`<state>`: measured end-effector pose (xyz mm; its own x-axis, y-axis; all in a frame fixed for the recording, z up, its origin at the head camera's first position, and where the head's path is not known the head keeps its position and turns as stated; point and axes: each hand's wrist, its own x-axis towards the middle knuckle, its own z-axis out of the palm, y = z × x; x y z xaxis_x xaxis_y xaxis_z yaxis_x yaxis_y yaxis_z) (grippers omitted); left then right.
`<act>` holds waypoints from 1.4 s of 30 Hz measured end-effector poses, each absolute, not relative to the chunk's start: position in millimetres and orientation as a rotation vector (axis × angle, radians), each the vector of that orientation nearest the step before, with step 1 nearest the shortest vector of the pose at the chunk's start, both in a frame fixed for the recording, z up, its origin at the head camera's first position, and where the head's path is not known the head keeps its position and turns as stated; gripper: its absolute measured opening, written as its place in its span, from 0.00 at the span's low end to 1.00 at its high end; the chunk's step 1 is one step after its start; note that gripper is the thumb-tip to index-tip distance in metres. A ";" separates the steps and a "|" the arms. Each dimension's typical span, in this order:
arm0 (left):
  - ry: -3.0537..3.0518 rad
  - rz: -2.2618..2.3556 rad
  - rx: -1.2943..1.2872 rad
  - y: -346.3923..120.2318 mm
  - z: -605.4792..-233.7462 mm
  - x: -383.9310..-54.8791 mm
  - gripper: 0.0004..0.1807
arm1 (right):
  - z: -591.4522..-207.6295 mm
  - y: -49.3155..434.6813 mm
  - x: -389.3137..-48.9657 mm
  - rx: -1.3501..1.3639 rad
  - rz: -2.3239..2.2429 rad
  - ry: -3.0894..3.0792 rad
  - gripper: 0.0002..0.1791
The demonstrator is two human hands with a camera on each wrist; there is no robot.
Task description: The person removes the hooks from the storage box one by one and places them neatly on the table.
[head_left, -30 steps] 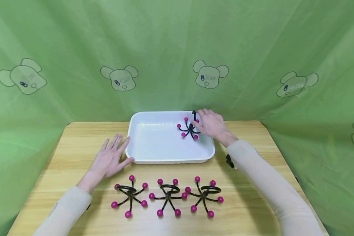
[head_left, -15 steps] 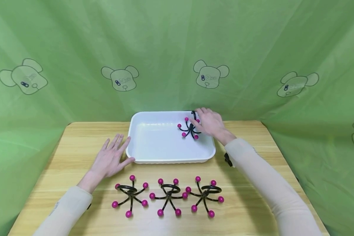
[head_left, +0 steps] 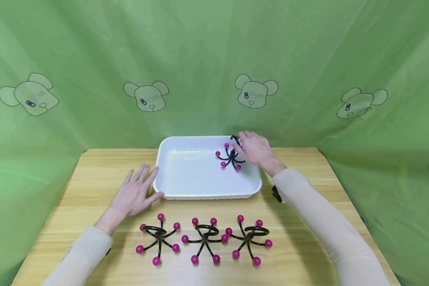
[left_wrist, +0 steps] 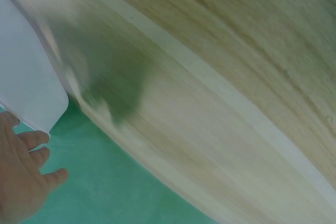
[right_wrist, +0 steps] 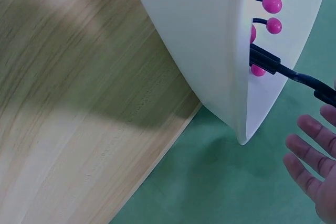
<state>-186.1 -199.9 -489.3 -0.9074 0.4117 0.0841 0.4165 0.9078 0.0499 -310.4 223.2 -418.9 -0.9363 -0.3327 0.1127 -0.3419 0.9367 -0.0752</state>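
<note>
A massager claw with black wire legs, pink ball tips and a curved black handle [head_left: 232,154] stands in the right back part of a white tray [head_left: 207,196]. My right hand [head_left: 256,149] pinches its handle between thumb and forefinger; in the right wrist view the other fingers [right_wrist: 310,161] extend loosely beyond the tray's corner. The pinch itself is partly hidden at that view's edge. My left hand [head_left: 134,194] lies with spread fingers beside the tray, its thumb and forefinger at the left rim. In the left wrist view, its fingertips reach the tray's corner [left_wrist: 26,61].
In front of the tray, three matching massager claws stand in a row on the wooden table: left [head_left: 159,235], middle [head_left: 205,237] and right [head_left: 249,236]. A green curtain [head_left: 200,59] with bear-head prints rises behind the table and on both sides.
The curved handle in my right hand has tilted slightly, its free end shifting a little to the left. My left hand, the tray and the front row stay put.
</note>
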 end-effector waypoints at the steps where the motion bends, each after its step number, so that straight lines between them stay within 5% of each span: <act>1: -2.999 -0.104 -0.650 -199.9 -489.3 -185.9 0.51 | -418.8 223.2 -310.2 0.524 0.145 -2.992 0.32; 42: -3.014 -0.074 -0.658 -200.5 -486.4 -186.8 0.51 | -407.6 229.0 -309.4 0.555 0.177 -2.872 0.20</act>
